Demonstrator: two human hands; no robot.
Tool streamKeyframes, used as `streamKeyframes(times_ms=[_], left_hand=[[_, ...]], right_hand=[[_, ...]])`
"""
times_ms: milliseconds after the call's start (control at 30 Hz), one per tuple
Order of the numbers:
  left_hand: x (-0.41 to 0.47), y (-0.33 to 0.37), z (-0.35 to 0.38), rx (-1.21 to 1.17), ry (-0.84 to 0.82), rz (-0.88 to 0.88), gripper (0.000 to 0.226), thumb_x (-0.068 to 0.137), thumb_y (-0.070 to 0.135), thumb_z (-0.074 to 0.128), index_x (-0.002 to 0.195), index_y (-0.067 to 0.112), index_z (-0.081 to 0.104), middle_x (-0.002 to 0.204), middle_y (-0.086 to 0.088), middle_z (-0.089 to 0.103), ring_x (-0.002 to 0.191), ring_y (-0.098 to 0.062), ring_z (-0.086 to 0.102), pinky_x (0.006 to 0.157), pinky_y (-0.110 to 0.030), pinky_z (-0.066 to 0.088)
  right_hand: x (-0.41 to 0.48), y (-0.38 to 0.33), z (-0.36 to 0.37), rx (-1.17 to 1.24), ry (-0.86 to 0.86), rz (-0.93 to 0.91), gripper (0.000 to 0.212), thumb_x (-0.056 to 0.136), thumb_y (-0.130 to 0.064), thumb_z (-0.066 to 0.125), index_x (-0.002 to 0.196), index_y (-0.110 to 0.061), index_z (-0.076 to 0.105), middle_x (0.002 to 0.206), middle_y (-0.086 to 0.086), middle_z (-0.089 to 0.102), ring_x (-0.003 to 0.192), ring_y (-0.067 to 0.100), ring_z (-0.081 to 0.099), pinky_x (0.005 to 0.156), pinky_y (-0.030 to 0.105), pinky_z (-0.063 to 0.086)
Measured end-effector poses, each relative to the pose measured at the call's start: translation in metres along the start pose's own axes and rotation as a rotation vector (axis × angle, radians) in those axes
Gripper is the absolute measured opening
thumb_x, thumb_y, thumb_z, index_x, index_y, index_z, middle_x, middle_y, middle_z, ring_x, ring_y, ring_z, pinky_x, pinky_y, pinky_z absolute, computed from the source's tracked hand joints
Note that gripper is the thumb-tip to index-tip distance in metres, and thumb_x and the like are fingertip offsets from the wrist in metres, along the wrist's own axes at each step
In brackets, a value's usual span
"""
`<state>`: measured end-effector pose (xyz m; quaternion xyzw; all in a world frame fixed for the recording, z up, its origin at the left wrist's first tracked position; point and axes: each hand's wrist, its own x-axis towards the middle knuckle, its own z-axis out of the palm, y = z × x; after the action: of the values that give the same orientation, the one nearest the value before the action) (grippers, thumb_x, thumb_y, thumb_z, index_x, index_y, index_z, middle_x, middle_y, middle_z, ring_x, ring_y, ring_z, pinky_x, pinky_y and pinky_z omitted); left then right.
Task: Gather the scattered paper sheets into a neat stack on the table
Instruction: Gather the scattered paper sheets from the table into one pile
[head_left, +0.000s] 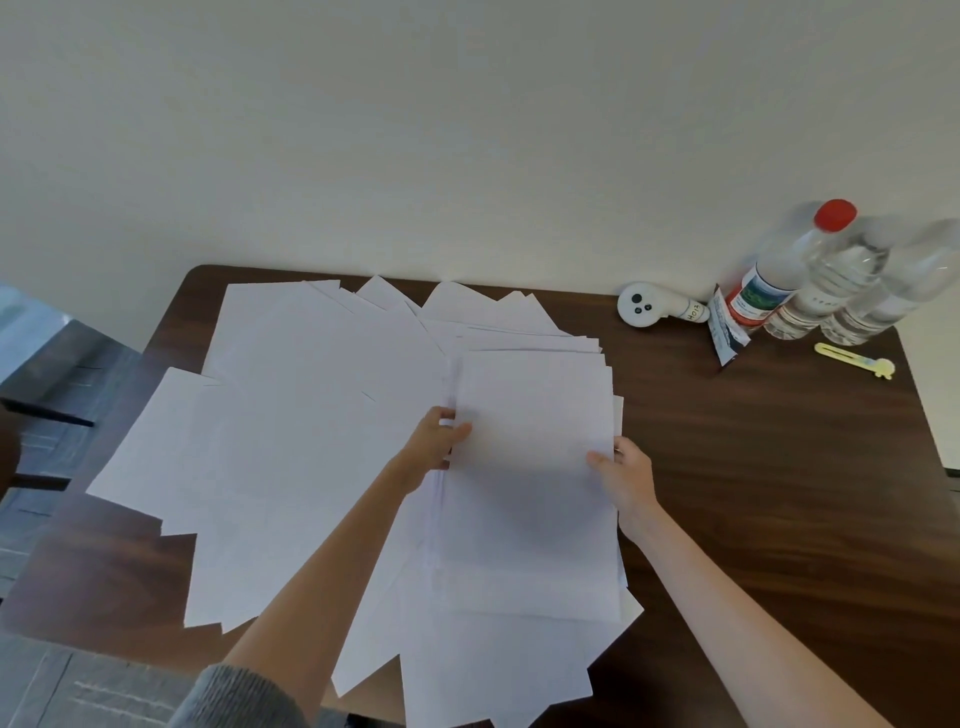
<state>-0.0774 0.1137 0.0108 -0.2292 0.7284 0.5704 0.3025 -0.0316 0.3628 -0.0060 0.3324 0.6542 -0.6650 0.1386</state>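
Between the two grips lies a partly squared stack of paper sheets (530, 493), resting on the brown desk (779, 493); the left grip (436, 441) pinches the stack's left edge, thumb on top; the right grip (626, 480) pinches its right edge the same way; left of the left grip, loose sheets (291, 415) fan out overlapping, some overhanging the desk's edge; well beyond the right grip, by the wall, stand three clear bottles (831, 291), with a white round device (641, 305), a sachet (727, 335) and a yellow tool (857, 358) near them.
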Motion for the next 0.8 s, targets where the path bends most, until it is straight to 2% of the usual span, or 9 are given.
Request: streamKeyframes(times_ms=[133, 267, 333, 433, 500, 567, 667, 733, 800], left_hand=[[-0.007, -0.011, -0.003, 0.123, 0.031, -0.049, 0.026, 0.095, 0.019, 0.061, 0.112, 0.000, 0.059, 0.103, -0.017, 0.068, 0.082, -0.026, 0.067, 0.060, -0.028, 0.055], [-0.015, -0.024, -0.005, 0.111, 0.080, -0.063, 0.013, 0.092, 0.014, 0.065, 0.092, 0.002, 0.061, 0.089, -0.014, 0.068, 0.070, -0.021, 0.067, 0.056, -0.027, 0.057], [-0.020, -0.030, -0.005, 0.095, 0.113, -0.043, 0.011, 0.090, 0.013, 0.067, 0.086, 0.004, 0.061, 0.088, -0.014, 0.068, 0.071, -0.022, 0.067, 0.060, -0.029, 0.059], [-0.021, -0.042, -0.001, 0.150, 0.276, 0.035, 0.012, 0.086, 0.015, 0.070, 0.082, 0.007, 0.062, 0.085, -0.013, 0.068, 0.079, -0.030, 0.069, 0.072, -0.043, 0.061], [-0.022, -0.046, 0.004, 0.284, 0.358, 0.045, 0.014, 0.084, 0.023, 0.069, 0.085, 0.011, 0.062, 0.084, -0.007, 0.069, 0.082, -0.028, 0.069, 0.076, -0.044, 0.059], [-0.025, -0.044, 0.012, 0.475, 0.407, 0.009, 0.028, 0.083, 0.034, 0.068, 0.097, 0.013, 0.056, 0.097, -0.003, 0.064, 0.089, -0.025, 0.065, 0.074, -0.036, 0.052], [-0.024, -0.042, 0.022, 0.582, 0.428, -0.041, 0.057, 0.079, 0.041, 0.072, 0.118, 0.008, 0.045, 0.114, -0.008, 0.050, 0.106, -0.029, 0.057, 0.080, -0.037, 0.045], [-0.024, -0.041, 0.027, 0.593, 0.439, -0.057, 0.066, 0.078, 0.042, 0.074, 0.122, 0.007, 0.041, 0.119, -0.010, 0.049, 0.111, -0.032, 0.055, 0.084, -0.040, 0.045], [-0.021, -0.041, 0.027, 0.563, 0.422, -0.073, 0.067, 0.077, 0.042, 0.075, 0.123, 0.007, 0.041, 0.121, -0.010, 0.050, 0.114, -0.032, 0.053, 0.087, -0.040, 0.044]], right_hand=[[0.003, 0.001, 0.002, 0.068, 0.098, 0.048, 0.031, 0.087, 0.002, 0.059, 0.117, -0.007, 0.053, 0.101, 0.009, 0.066, 0.090, 0.026, 0.065, 0.077, 0.039, 0.054], [0.003, -0.001, 0.003, 0.115, 0.165, 0.033, 0.035, 0.086, 0.004, 0.059, 0.114, -0.013, 0.046, 0.096, 0.000, 0.062, 0.084, 0.019, 0.061, 0.075, 0.038, 0.053], [0.003, 0.000, 0.005, 0.045, 0.180, 0.018, 0.032, 0.086, 0.002, 0.058, 0.112, -0.013, 0.048, 0.100, 0.004, 0.062, 0.082, 0.018, 0.058, 0.071, 0.035, 0.050], [0.004, 0.003, 0.006, -0.209, 0.271, -0.046, 0.026, 0.084, 0.002, 0.058, 0.105, -0.012, 0.052, 0.107, 0.005, 0.054, 0.090, 0.018, 0.055, 0.073, 0.032, 0.049], [0.005, 0.005, 0.007, -0.363, 0.334, -0.046, 0.025, 0.080, 0.000, 0.060, 0.101, -0.011, 0.050, 0.112, 0.005, 0.045, 0.100, 0.024, 0.051, 0.075, 0.035, 0.048], [0.005, 0.002, 0.009, -0.392, 0.328, 0.028, 0.030, 0.080, -0.003, 0.062, 0.106, -0.005, 0.048, 0.119, 0.010, 0.043, 0.105, 0.028, 0.050, 0.074, 0.036, 0.045], [0.009, -0.012, 0.008, -0.274, 0.269, 0.182, 0.051, 0.084, -0.008, 0.064, 0.128, 0.001, 0.042, 0.131, 0.017, 0.044, 0.103, 0.030, 0.052, 0.077, 0.037, 0.045], [0.012, -0.019, 0.004, -0.166, 0.225, 0.258, 0.065, 0.085, -0.008, 0.066, 0.140, 0.002, 0.033, 0.135, 0.019, 0.046, 0.104, 0.028, 0.049, 0.083, 0.038, 0.044], [0.017, -0.023, 0.000, -0.123, 0.174, 0.302, 0.073, 0.085, -0.009, 0.068, 0.146, 0.000, 0.029, 0.142, 0.018, 0.042, 0.118, 0.032, 0.047, 0.094, 0.042, 0.044]])
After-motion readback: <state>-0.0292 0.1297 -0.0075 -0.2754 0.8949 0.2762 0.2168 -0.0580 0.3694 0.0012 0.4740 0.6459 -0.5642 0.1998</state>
